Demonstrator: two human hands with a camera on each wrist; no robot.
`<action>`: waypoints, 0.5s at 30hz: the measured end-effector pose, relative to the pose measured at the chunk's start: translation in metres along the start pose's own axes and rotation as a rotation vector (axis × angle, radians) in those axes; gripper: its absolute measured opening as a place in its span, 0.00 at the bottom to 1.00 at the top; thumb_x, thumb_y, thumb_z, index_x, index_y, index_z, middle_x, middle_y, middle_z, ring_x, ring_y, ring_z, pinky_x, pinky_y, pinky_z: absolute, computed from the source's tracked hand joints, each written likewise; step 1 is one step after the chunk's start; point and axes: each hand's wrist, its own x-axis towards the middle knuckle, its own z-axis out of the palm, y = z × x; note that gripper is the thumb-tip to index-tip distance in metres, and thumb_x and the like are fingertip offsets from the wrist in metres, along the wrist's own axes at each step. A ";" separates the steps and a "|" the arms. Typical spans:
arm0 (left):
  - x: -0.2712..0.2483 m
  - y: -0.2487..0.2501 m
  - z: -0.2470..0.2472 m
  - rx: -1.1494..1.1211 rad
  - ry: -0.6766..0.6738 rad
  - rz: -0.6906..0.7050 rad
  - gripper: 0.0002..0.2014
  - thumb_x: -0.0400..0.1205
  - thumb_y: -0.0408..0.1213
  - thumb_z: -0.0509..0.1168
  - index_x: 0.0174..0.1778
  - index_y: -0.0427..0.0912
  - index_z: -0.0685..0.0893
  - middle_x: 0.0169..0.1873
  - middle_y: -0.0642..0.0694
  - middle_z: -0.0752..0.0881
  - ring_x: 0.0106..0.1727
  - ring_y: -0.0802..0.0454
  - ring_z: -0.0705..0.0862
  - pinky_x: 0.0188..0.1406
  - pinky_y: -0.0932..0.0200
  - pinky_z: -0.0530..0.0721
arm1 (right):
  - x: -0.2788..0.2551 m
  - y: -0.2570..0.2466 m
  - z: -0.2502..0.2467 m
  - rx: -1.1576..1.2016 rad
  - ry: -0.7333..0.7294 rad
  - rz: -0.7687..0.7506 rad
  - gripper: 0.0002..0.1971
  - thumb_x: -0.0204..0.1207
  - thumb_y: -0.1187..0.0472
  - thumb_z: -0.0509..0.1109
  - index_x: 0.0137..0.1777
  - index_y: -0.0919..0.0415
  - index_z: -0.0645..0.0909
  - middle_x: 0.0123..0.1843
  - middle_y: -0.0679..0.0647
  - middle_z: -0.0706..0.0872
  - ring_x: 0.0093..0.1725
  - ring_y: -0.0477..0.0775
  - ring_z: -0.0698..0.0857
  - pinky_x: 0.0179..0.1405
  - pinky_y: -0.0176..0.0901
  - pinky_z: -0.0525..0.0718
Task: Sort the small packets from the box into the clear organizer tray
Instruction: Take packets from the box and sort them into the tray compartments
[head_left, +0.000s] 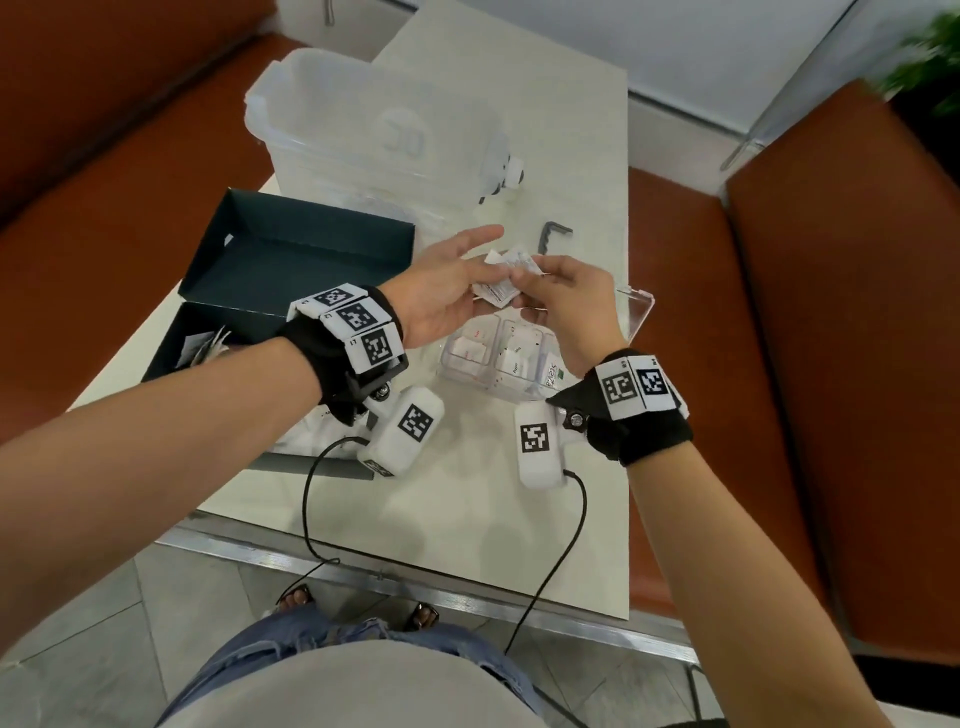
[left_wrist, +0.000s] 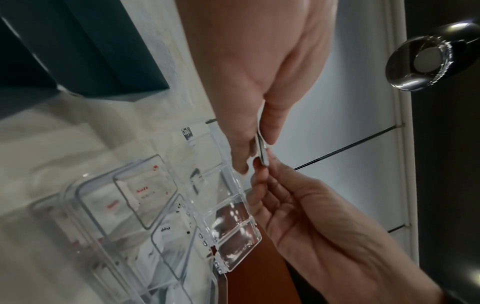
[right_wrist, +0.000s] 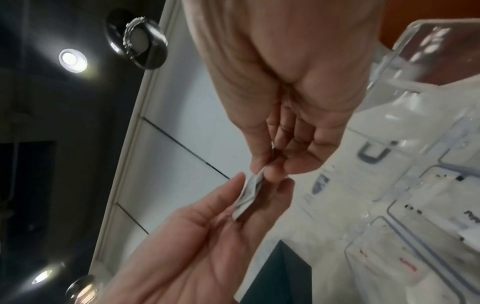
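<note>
Over the clear organizer tray (head_left: 467, 374) my left hand (head_left: 452, 286) lies palm up and holds a small stack of white packets (head_left: 498, 286) between thumb and fingers. My right hand (head_left: 545, 286) pinches the top of that stack with thumb and fingertips. The left wrist view shows the packets (left_wrist: 262, 152) edge-on between both hands, with the tray (left_wrist: 85, 185) below them. In the right wrist view my right hand (right_wrist: 262, 170) pinches the packets (right_wrist: 246, 197) above my left hand (right_wrist: 207, 226). The tray's compartments hold sorted packets. The dark box (head_left: 291, 260) stands at the left with more packets (head_left: 208, 348).
A large clear lidded bin (head_left: 374, 135) stands behind the box. An Allen key (head_left: 556, 234) lies right of it. The tray's open lid (head_left: 636, 306) sticks out by the table's right edge. Orange seats flank the table (head_left: 467, 519). Cables hang off its front.
</note>
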 end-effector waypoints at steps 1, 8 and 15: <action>0.000 -0.001 0.002 0.018 -0.015 -0.026 0.21 0.87 0.24 0.57 0.76 0.37 0.72 0.61 0.33 0.84 0.55 0.41 0.86 0.60 0.48 0.86 | 0.001 -0.001 -0.007 -0.003 0.006 0.004 0.05 0.74 0.68 0.75 0.48 0.62 0.83 0.39 0.60 0.88 0.31 0.50 0.85 0.33 0.40 0.82; 0.000 -0.005 0.015 0.060 -0.028 -0.077 0.15 0.87 0.22 0.55 0.69 0.30 0.76 0.52 0.31 0.87 0.48 0.45 0.90 0.47 0.54 0.91 | 0.003 -0.003 -0.051 0.033 0.142 -0.002 0.07 0.74 0.70 0.76 0.49 0.65 0.83 0.34 0.56 0.87 0.27 0.48 0.81 0.28 0.37 0.81; 0.007 -0.015 0.028 0.151 0.013 -0.031 0.06 0.82 0.23 0.66 0.54 0.34 0.83 0.46 0.34 0.89 0.39 0.48 0.90 0.41 0.60 0.90 | -0.001 -0.003 -0.064 0.033 0.116 -0.025 0.09 0.73 0.70 0.76 0.52 0.67 0.83 0.34 0.58 0.87 0.29 0.49 0.82 0.32 0.38 0.83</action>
